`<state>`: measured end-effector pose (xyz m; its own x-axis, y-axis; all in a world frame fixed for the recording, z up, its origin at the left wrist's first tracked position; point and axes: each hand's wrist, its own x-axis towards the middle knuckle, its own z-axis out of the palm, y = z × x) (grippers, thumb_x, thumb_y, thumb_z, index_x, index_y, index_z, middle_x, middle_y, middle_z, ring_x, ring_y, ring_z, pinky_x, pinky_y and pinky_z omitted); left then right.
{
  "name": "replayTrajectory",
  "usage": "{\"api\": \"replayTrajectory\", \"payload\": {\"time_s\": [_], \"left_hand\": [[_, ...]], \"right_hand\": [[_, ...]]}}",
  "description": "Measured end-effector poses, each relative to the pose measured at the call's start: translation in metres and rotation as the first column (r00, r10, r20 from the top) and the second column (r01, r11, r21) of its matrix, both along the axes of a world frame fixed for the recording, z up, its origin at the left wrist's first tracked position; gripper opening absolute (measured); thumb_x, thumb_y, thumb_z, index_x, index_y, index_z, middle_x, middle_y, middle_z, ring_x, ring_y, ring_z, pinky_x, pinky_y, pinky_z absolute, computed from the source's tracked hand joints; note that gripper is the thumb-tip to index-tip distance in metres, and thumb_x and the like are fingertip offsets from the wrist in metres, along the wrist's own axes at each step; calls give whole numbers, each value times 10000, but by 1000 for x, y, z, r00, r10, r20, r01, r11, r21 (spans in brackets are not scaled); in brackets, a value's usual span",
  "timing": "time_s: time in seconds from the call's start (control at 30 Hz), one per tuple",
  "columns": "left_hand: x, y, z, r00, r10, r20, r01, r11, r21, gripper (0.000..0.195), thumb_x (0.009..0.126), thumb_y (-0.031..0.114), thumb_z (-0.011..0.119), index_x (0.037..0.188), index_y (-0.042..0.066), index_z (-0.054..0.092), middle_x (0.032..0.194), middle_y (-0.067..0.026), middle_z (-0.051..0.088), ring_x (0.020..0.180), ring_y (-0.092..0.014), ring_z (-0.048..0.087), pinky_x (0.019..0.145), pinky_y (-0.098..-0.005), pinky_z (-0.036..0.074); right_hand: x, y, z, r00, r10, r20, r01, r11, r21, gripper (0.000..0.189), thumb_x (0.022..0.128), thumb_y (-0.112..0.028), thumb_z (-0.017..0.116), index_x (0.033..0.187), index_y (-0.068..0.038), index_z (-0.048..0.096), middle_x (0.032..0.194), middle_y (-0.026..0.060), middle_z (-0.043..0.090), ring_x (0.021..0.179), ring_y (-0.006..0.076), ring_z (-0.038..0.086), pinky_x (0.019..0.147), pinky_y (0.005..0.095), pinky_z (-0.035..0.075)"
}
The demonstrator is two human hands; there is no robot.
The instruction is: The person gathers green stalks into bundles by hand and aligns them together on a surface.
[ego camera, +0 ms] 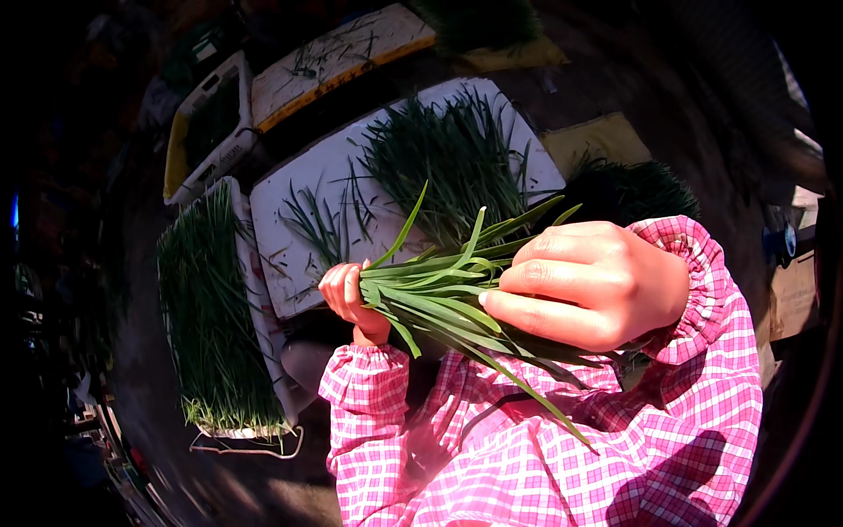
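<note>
A bunch of long flat green leaves [428, 283], which look like Chinese chives, is held up in front of my chest. My left hand [352, 300] is closed around its gathered end, and the blades fan out to the right. My right hand [593, 286] lies over the spread blades with its fingers curled onto them; its thumb and palm side are hidden. One long blade droops over my pink checked smock [527, 454]. Beyond the bunch, a large pile of the same greens [448, 158] rests on a white board [296, 237], with several loose blades [323, 221] to its left.
To the left stands a long crate [253, 290] heaped with greens [211, 309], a wire handle [250, 451] at its near end. A white plastic crate [227, 155] and a yellow-edged board [342, 49] are farther back. More greens [639, 191] lie at right, near a cardboard box [793, 290].
</note>
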<state>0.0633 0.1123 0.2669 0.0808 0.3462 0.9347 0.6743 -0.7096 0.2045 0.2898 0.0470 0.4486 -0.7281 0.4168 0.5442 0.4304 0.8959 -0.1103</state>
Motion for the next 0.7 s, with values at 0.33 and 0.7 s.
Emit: {"api": "replayTrajectory", "payload": {"time_s": [0.33,0.7], "left_hand": [[-3,0,2,998,2,-55,-3,1000,-20,246,710,114,564,904,5,459,768,-114,519,669,-254,504,652,-360,393],[6,-1,0,988,-89,-128,78,993,-92,280,672,85,539,927,11,451,786,-126,515,703,-273,502,661,-367,386]], "right_hand": [[2,22,-7,957,-241,161,191,943,274,329,567,-53,546,881,44,557,644,47,435,602,164,477,543,268,411],[4,37,-15,984,-168,59,138,927,348,167,521,-60,567,600,-62,419,663,36,383,612,162,430,527,257,379]]}}
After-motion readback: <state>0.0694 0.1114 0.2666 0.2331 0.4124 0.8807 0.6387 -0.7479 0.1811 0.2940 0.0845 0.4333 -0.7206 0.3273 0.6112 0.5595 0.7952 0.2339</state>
